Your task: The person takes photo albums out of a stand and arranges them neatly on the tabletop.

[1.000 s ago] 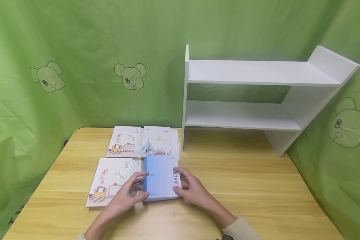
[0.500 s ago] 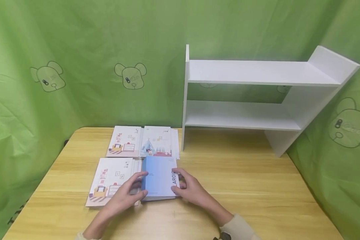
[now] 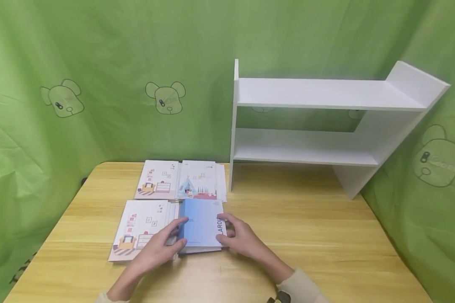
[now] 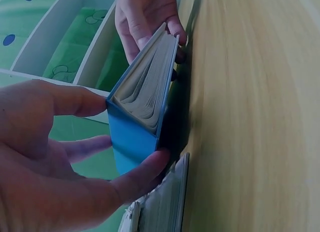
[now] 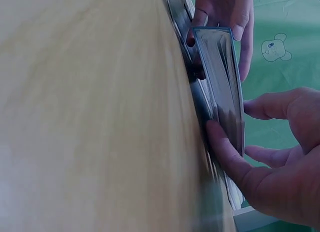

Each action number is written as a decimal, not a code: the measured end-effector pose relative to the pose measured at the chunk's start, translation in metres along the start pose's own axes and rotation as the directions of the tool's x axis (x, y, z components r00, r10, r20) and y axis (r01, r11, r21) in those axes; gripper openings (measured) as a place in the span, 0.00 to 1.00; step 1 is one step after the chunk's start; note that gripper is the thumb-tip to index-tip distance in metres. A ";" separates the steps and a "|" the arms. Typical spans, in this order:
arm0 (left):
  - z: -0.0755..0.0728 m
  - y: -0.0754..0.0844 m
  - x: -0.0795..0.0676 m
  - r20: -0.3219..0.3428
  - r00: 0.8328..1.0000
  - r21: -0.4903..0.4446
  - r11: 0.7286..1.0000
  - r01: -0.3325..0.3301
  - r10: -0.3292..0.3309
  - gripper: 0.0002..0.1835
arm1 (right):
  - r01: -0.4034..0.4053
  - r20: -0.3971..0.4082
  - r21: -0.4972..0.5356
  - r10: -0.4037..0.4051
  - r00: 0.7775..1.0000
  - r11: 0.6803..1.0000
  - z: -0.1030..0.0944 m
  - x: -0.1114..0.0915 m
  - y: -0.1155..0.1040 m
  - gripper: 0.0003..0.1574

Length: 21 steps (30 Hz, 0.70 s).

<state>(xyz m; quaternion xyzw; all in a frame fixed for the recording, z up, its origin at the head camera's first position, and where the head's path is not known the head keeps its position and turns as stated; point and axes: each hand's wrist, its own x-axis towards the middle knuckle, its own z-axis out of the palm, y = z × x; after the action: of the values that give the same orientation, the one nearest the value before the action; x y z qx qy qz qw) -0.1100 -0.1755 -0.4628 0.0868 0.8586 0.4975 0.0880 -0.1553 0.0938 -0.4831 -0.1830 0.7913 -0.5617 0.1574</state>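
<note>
A thick book (image 3: 202,229) with a blue-to-white cover and large dark letters along its right side is held between both hands. My left hand (image 3: 156,249) grips it at the blue spine (image 4: 131,137), with the thumb on one cover and a fingertip at the opposite edge. At the fore edge, my right hand (image 3: 244,237) pinches it between thumb and fingers. Its page block (image 5: 222,76) fans slightly in the wrist views, and a dark shadow lies beneath it. Directly left of it, partly behind my left hand, lies a white book (image 3: 140,225) with a room drawing.
Behind the held book lie two more illustrated white books (image 3: 157,179) (image 3: 198,179), side by side, with further books showing under them. A white two-tier shelf (image 3: 307,159) stands at the back right of the wooden table (image 3: 307,235). Green curtains (image 3: 110,118) surround the table.
Both hands have shifted the blue book slightly to the left, and less of its near side shows. The white books stay in place. The head view has moved slightly.
</note>
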 end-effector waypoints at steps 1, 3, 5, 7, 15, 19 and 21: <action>0.000 0.001 0.000 -0.006 1.000 0.004 1.000 -0.003 0.003 0.33 | -0.004 -0.005 -0.009 0.004 1.000 1.000 0.000 0.000 0.000 0.38; 0.001 0.002 -0.001 -0.015 1.000 0.006 1.000 -0.005 0.006 0.33 | -0.011 -0.015 -0.025 0.011 1.000 1.000 -0.001 0.000 -0.001 0.38; 0.001 0.003 -0.001 -0.022 1.000 0.011 1.000 -0.003 0.004 0.32 | -0.016 -0.023 -0.036 0.015 1.000 0.999 -0.001 0.000 -0.002 0.38; 0.001 0.003 -0.001 -0.025 1.000 0.022 1.000 -0.001 0.002 0.32 | -0.019 -0.029 -0.034 0.018 0.999 0.999 -0.001 -0.001 -0.003 0.38; 0.003 0.003 -0.002 -0.019 1.000 0.082 0.997 -0.001 0.003 0.33 | -0.020 -0.041 -0.040 0.018 0.999 0.999 0.000 -0.002 -0.006 0.39; 0.002 0.003 -0.002 -0.006 1.000 0.097 0.995 -0.010 0.010 0.33 | -0.031 -0.046 -0.055 0.029 0.999 0.998 0.000 -0.001 -0.005 0.39; 0.002 0.003 -0.002 -0.002 1.000 0.107 0.994 -0.010 0.011 0.33 | -0.037 -0.048 -0.061 0.035 0.998 0.997 0.000 0.000 -0.004 0.39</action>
<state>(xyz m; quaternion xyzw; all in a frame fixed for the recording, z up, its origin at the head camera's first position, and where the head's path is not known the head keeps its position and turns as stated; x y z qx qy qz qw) -0.1077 -0.1726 -0.4616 0.0953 0.8836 0.4515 0.0795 -0.1547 0.0926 -0.4797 -0.1603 0.8148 -0.5383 0.1433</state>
